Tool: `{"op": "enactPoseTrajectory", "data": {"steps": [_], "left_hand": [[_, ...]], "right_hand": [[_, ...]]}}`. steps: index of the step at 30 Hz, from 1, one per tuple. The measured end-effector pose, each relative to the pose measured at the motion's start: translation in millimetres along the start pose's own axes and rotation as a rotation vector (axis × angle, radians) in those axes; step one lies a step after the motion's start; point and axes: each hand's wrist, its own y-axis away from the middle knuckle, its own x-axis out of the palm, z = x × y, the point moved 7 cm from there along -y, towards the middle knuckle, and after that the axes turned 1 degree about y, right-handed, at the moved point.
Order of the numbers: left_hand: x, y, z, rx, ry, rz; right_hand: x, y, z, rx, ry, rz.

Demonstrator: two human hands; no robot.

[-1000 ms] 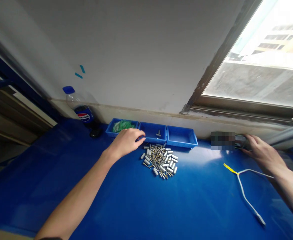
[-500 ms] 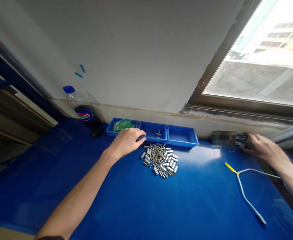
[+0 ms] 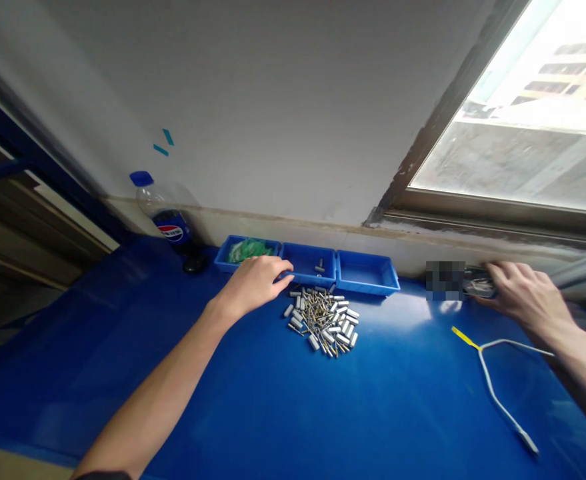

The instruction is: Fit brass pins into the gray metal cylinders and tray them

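My left hand (image 3: 257, 283) is at the front edge of the middle blue bin (image 3: 307, 275), its thumb and curled fingers closed about the rim. Inside that bin lie a few small metal pieces. Just in front is a pile of metal pins and silvery cylinders (image 3: 325, 320) on the blue table (image 3: 293, 407). Far to the right, my right hand (image 3: 525, 297) is closed around the end of a dark object (image 3: 477, 282) by the wall. Part of that object is blurred out, so its kind cannot be made out.
A left bin (image 3: 223, 261) holds green plastic-like material; a right bin (image 3: 367, 272) adjoins the middle one. A cola bottle (image 3: 173, 230) stands at the back left. A white cable (image 3: 490, 390) with a yellow tag (image 3: 465, 337) lies at right, below the window (image 3: 517, 153).
My right hand has shifted slightly left along the wall, at the dark object. My left hand keeps its place at the middle bin. The whole view has moved a little.
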Motion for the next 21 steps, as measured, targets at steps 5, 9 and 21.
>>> {"op": "enactPoseTrajectory", "data": {"steps": [5, 9, 21], "left_hand": [[-0.5, -0.2, -1.0, -0.008, -0.002, 0.009], [-1.3, -0.3, -1.9, -0.01, -0.001, 0.014], [-3.1, 1.6, -5.3, 0.011, -0.015, 0.015]], "right_hand": [[-8.7, -10.4, 25.5, -0.127, 0.039, -0.04], [-8.6, -12.6, 27.6, -0.118, 0.065, -0.048], [-18.7, -15.1, 35.0, -0.015, 0.187, -0.023]]}}
